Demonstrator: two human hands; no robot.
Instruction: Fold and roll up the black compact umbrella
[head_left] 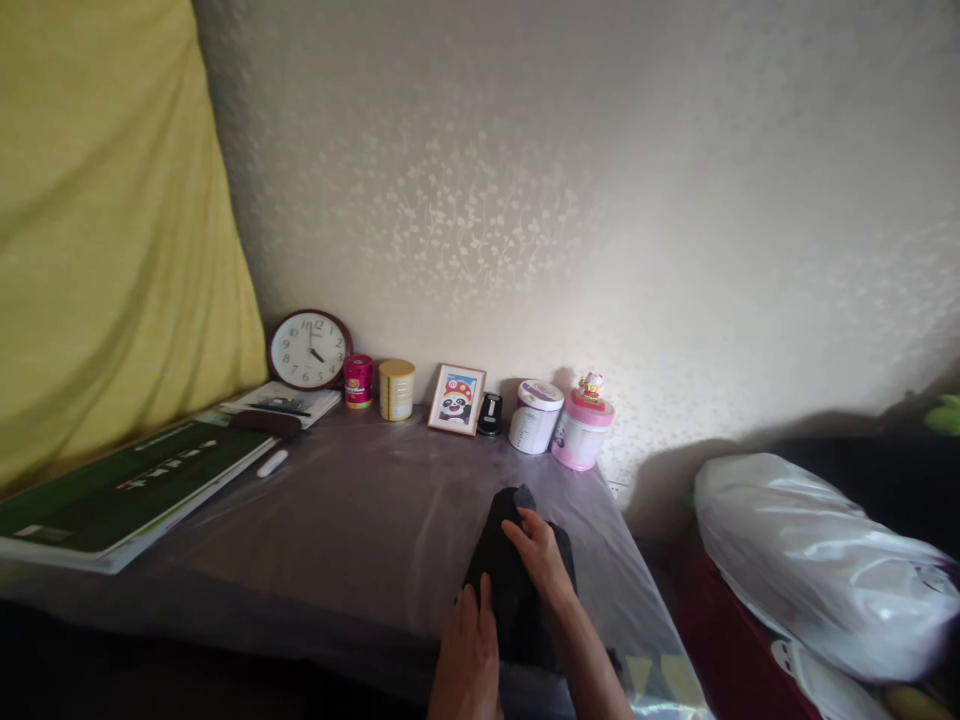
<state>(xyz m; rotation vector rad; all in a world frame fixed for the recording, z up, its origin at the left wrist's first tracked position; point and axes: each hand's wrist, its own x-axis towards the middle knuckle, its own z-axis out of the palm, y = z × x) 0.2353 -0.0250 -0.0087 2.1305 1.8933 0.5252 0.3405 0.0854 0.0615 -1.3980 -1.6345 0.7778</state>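
Observation:
A dark piece of folded black cloth (517, 600) lies near the front right part of the table; its exact kind is hard to make out. At its upper end my right hand (536, 548) pinches the fabric, where a small greyish-blue corner sticks up. My left hand (469, 645) rests along the cloth's left edge, its fingers stretched forward and touching it. Part of the cloth is hidden under my right wrist and forearm.
Along the wall stand a round clock (310, 350), a pink can (358, 382), a yellow-lidded can (397, 391), a framed panda picture (456, 400), a black stapler-like object (490, 415) and two tubs (536, 418). A green book (135, 485) lies left; a white plastic bag (817, 560) sits right.

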